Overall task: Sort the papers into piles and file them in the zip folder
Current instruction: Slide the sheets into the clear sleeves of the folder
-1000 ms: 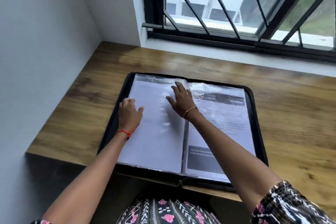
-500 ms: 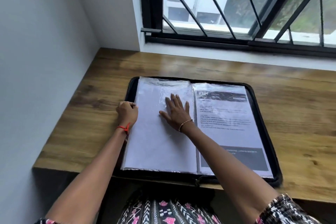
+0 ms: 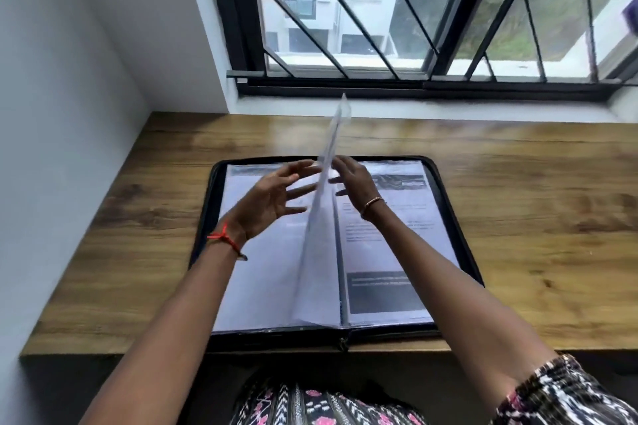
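Note:
A black zip folder (image 3: 276, 338) lies open on the wooden desk (image 3: 535, 217), filled with clear sleeves. One sleeve with a white sheet (image 3: 321, 252) stands upright along the spine, its top corner tilted toward the window. My left hand (image 3: 269, 203) hovers just left of it, palm up with fingers spread, holding nothing. My right hand (image 3: 355, 183) is just right of the sleeve, its straight fingers against the sheet's upper part. The right page (image 3: 390, 245) shows printed text with dark bands. The left page (image 3: 262, 279) looks nearly blank. Both hands are blurred.
A barred window (image 3: 414, 27) with a black frame runs behind the desk. A white wall (image 3: 51, 148) closes off the left side. Bare desk wood lies to the right of the folder and behind it. My patterned clothing shows at the bottom edge.
The sleeve that lay flat on the left has been lifted and now stands upright at the spine. My left hand left the folder's left edge and rose; my right hand lifted off the page.

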Demonstrator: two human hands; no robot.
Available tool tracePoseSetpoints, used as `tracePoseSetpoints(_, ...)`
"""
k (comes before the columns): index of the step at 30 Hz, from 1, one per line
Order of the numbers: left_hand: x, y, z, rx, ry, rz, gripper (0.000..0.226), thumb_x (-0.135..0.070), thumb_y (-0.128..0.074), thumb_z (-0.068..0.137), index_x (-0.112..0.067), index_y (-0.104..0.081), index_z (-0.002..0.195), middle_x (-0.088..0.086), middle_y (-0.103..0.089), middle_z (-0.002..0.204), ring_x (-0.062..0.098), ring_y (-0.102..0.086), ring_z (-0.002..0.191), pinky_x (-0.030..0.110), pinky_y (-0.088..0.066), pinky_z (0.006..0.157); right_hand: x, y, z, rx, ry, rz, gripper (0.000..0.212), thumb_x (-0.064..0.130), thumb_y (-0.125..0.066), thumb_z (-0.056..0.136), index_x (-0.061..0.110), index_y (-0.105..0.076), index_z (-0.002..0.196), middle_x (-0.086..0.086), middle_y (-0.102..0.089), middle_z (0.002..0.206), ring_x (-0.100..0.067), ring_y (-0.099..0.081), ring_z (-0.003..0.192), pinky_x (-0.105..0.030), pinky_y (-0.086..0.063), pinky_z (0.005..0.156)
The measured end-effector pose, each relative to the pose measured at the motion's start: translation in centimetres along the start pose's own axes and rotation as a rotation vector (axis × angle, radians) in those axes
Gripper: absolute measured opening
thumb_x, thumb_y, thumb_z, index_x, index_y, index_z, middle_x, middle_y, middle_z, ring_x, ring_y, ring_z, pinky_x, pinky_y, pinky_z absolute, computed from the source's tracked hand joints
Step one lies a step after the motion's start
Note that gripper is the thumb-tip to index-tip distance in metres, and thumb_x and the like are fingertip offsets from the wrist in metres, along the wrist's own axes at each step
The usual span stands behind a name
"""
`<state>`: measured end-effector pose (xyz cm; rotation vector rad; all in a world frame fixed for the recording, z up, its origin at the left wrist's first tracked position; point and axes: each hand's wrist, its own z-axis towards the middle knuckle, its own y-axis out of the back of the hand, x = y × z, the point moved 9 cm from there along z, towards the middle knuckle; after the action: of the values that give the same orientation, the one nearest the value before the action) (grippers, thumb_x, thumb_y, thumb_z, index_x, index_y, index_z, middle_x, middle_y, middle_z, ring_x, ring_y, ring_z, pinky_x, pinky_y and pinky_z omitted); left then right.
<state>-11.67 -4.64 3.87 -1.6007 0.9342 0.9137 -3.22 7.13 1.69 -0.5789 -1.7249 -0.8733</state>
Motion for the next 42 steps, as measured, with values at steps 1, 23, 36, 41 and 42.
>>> tracePoseSetpoints(1, 0.5, -1.6, 0.7, 0.02, -0.006, 0.005, 0.038, -0.021, -0.049, 0.085, -0.02, -0.052, 0.122, -0.005, -0.058, 0.13, 0.017, -0.054, 0.121, 0.044, -0.046, 0.095, 0.0, 1.1, -0.3, -0.006, -0.061, 0.106, 0.029, 0.037, -0.047, 0.095, 0.013, -0.063, 0.099, -0.008, -0.066, 0.093, -0.018, -0.066, 0.072, -0.024, -0.049, 0.056)
tracePoseSetpoints(23, 11.3, -8.3, 6.0, -0.034, 0.044, 0.899, 0.04, -0.009, -0.062, 0.087, -0.009, -0.052, 0.126, 0.004, -0.042, 0.143, 0.02, -0.042, 0.131, 0.018, -0.033, 0.097, -8.7, 16.5, -2.6, -0.167, -0.217, -0.916, 0.061, 0.005, -0.059, 0.078, 0.005, -0.035, 0.135, -0.018, -0.029, 0.139, -0.035, -0.029, 0.128, -0.04, -0.032, 0.103)
tracePoseSetpoints(36, 5.0, 10.7, -4.2, -0.871, 0.074, 1.019, 0.047, -0.004, -0.06, 0.086, 0.004, -0.045, 0.13, 0.019, -0.036, 0.141, 0.032, -0.035, 0.131, 0.036, -0.03, 0.107, -0.9, -5.6, -1.4, 0.277, 0.488, -1.095, 0.062, 0.028, -0.047, 0.095, 0.009, -0.018, 0.147, -0.009, -0.001, 0.157, -0.021, 0.0, 0.146, -0.04, -0.005, 0.116)
tracePoseSetpoints(41, 5.4, 14.5, -7.0, -0.977, 0.171, 0.986, 0.034, -0.009, -0.061, 0.084, 0.004, -0.054, 0.114, 0.022, -0.049, 0.123, 0.038, -0.045, 0.114, 0.041, -0.04, 0.096, -2.3, -11.4, -2.7, 0.468, 0.499, -1.113, 0.065, 0.041, -0.04, 0.096, 0.018, -0.011, 0.149, -0.001, 0.006, 0.158, -0.016, 0.006, 0.145, -0.041, -0.001, 0.116)
tracePoseSetpoints(42, 5.3, 14.8, -7.3, -0.982, 0.15, 0.985, 0.022, -0.007, -0.061, 0.082, 0.004, -0.057, 0.101, 0.023, -0.053, 0.113, 0.038, -0.049, 0.107, 0.039, -0.041, 0.091, -2.9, -12.1, -2.9, 0.498, 0.476, -1.122, 0.066, 0.044, -0.039, 0.096, 0.019, -0.01, 0.149, 0.001, 0.006, 0.158, -0.015, 0.006, 0.145, -0.042, 0.0, 0.116)
